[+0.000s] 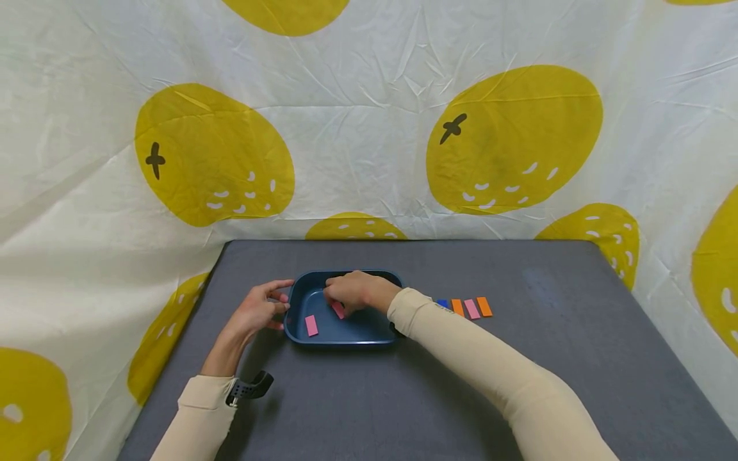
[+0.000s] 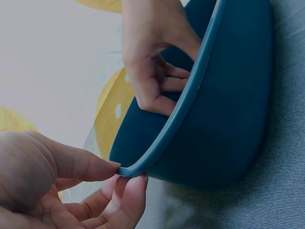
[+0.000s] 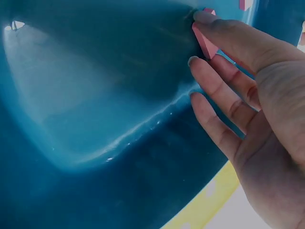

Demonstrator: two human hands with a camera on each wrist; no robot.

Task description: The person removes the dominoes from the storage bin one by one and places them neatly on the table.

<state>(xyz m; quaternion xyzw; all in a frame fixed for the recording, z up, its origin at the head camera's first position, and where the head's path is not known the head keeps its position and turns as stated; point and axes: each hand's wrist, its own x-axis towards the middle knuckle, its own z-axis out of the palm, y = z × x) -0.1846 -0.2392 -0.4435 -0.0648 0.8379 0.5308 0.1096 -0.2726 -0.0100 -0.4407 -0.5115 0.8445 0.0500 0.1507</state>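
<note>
A dark blue rectangular tray (image 1: pixel 346 343) lies on the grey table. On its left side, my left hand (image 1: pixel 256 310) pinches the rim (image 2: pixel 164 138) between thumb and fingers. My right hand (image 1: pixel 357 291) reaches down inside the tray. Between its thumb and index finger it pinches a pink rectangular block (image 3: pixel 206 40), tilted, close to the tray floor; whether the block touches the floor I cannot tell. Another pink block (image 1: pixel 311 325) lies flat in the left part of the tray. The right forearm hides part of the tray's right end.
Just right of the tray a row of small blocks lies on the table: a blue block (image 1: pixel 442 303), an orange block (image 1: pixel 457 307), a pink block (image 1: pixel 472 309) and another orange block (image 1: pixel 484 307). A white cloth (image 1: pixel 357 160) with yellow fruit shapes hangs behind the table.
</note>
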